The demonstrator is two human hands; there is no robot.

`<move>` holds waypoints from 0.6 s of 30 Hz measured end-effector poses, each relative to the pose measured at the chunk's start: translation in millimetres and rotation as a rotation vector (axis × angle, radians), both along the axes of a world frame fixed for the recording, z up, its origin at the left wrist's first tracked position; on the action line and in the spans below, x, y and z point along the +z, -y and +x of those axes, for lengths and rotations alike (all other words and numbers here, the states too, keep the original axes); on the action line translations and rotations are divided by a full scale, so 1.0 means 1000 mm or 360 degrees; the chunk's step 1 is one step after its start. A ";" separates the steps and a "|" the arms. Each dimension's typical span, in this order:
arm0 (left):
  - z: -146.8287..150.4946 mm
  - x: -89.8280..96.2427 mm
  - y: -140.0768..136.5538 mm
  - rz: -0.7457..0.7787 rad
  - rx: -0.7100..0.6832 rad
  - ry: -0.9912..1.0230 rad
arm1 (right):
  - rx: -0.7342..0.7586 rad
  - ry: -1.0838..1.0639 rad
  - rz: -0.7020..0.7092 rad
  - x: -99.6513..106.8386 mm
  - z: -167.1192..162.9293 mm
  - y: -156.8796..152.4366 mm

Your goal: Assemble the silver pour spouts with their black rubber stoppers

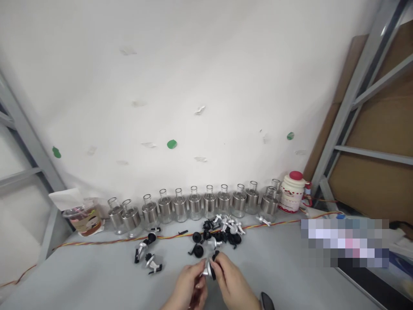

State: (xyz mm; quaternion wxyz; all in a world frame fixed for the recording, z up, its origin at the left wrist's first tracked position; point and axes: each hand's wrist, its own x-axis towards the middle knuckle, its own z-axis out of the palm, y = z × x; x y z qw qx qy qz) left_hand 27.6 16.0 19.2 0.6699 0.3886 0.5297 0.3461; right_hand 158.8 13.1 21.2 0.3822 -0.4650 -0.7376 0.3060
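Note:
Near the front edge of the table, my left hand (189,286) pinches the silver body of a bottle pourer (207,272). My right hand (232,282) grips the black rubber part (212,273) at the pourer's other side, so both hands meet on one piece. Just beyond them lies a pile of loose black stoppers (198,251) and silver spouts (237,228). To the left rest several pourers with black and silver parts joined, one (153,262) closest to my left hand. My fingers hide part of the held pourer.
Several glass bottles with metal sleeves (195,202) stand uncapped along the wall. A plastic cup (85,221) is at their left end, a white jar with a red top (291,196) at their right. A twisted red-yellow wire (106,242) crosses the grey table (97,275).

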 end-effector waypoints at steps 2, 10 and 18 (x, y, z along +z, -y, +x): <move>-0.001 0.002 -0.001 -0.0071 -0.0037 0.0030 | 0.0058 0.0089 0.0073 0.002 0.002 0.000; 0.005 -0.008 0.015 0.0819 0.0317 -0.0563 | 0.0157 -0.0565 -0.0583 -0.003 -0.007 -0.009; -0.019 -0.003 0.011 0.2220 0.0062 -0.1806 | 0.0546 -0.1248 -0.1652 0.020 -0.004 -0.006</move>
